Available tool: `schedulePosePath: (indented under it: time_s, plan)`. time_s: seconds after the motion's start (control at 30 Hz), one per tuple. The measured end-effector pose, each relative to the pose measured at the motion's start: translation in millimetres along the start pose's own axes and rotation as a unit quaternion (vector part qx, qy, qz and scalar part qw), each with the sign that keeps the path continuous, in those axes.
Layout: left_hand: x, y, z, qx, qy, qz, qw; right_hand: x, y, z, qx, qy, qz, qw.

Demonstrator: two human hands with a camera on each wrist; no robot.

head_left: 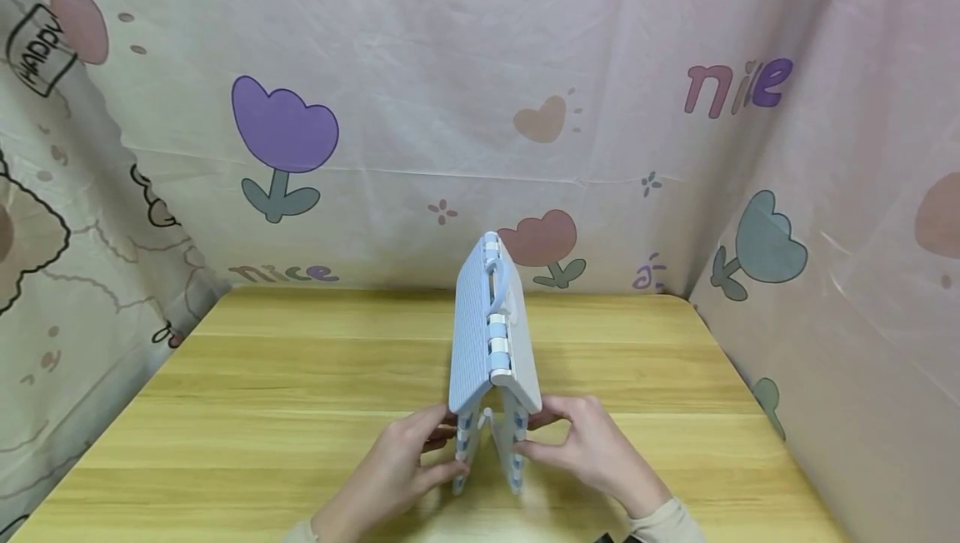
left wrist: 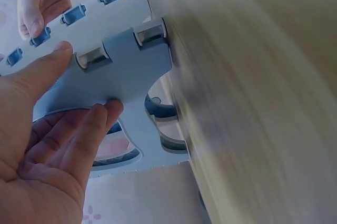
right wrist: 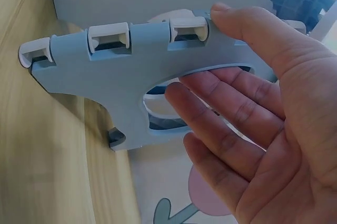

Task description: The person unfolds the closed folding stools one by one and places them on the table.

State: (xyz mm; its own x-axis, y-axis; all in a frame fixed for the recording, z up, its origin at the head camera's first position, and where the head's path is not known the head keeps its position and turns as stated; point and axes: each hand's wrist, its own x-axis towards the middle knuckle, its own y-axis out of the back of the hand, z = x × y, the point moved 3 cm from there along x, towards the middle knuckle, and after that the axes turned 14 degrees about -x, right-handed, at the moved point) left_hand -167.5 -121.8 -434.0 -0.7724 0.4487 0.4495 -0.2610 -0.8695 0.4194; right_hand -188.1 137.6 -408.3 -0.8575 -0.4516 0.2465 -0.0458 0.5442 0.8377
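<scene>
In front of me, a blue-and-white folding stool (head_left: 471,335) stands half-folded, tent-like, on a wooden table (head_left: 300,368). The person's hands are apart, one each side: left hand (head_left: 401,460) and right hand (head_left: 588,447) each pinch a leg panel (left wrist: 126,71) by thumb and fingers.

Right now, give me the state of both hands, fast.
Left hand: closed, holding the stool by its left leg.
Right hand: closed, holding it by its right leg.

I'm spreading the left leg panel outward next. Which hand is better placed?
Left, I'd judge: the left hand already holds the left leg panel, thumb at its edge. The right hand is on the opposite panel and would likely need to cross over.
</scene>
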Motion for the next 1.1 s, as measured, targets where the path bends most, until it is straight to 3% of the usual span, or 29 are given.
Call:
schedulePosePath:
  time_s: [0.7,1.1]
  plan:
    - [-2.9,7.0,-2.6,0.008,-0.010,0.000,0.9999,-8,14,13,-0.024,-0.021,0.002,0.999]
    - [-3.7,9.5,-3.2,0.000,0.006,-0.002,1.0000,-10,16,19,-0.026,-0.022,0.006,0.999]
